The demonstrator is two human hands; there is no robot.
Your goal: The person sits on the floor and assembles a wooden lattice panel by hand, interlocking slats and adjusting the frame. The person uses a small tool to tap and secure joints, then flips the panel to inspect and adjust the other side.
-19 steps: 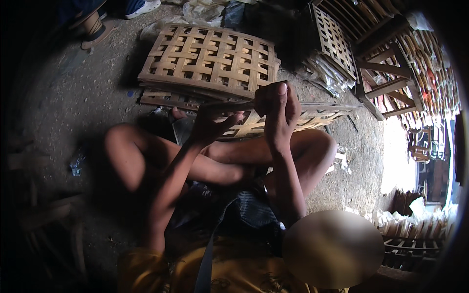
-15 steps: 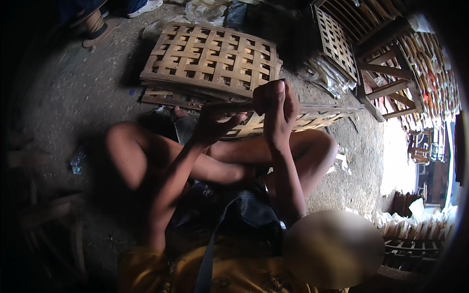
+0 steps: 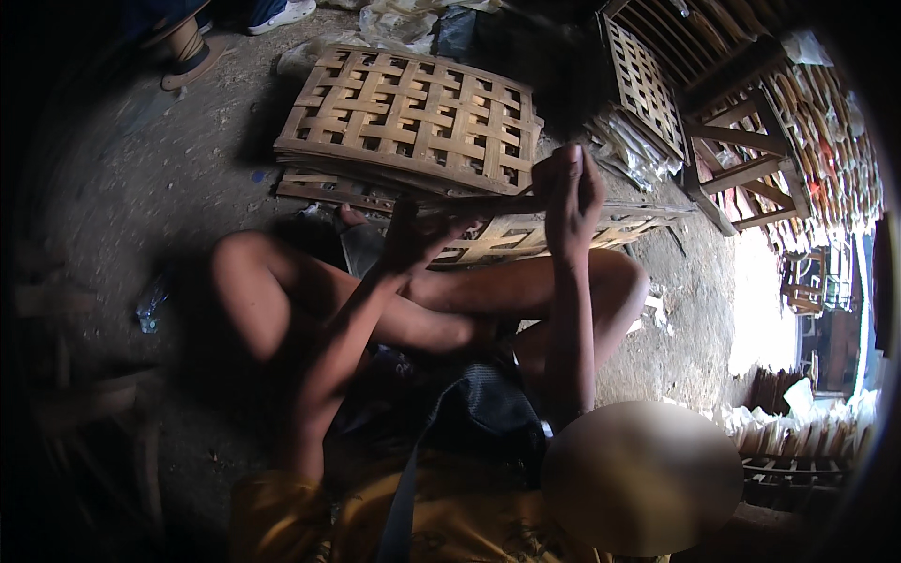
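Note:
My right hand (image 3: 571, 202) is closed in a fist, thumb uppermost, around the right end of a thin dark strip (image 3: 507, 204). The strip runs leftward to my left hand (image 3: 422, 235), whose fingers close about its other end. It looks like wood or bamboo, but shadow hides its exact kind. Both hands are raised above my crossed legs (image 3: 450, 324). Just beyond them lies a stack of woven bamboo panels (image 3: 413, 113) with an open lattice. Another woven panel (image 3: 563, 235) lies under and behind the hands, partly covered by them.
Clear plastic sheeting (image 3: 638, 155) and a further lattice panel (image 3: 648, 84) lie at the far right beside a wooden frame (image 3: 751, 174). A wooden spool (image 3: 188, 56) and another person's shoe (image 3: 282, 16) are at the far left. A crumpled plastic piece (image 3: 148, 310) lies left of my knee.
My right hand has moved right, away from the left hand, and more of the dark strip shows between them. The left hand has shifted slightly right.

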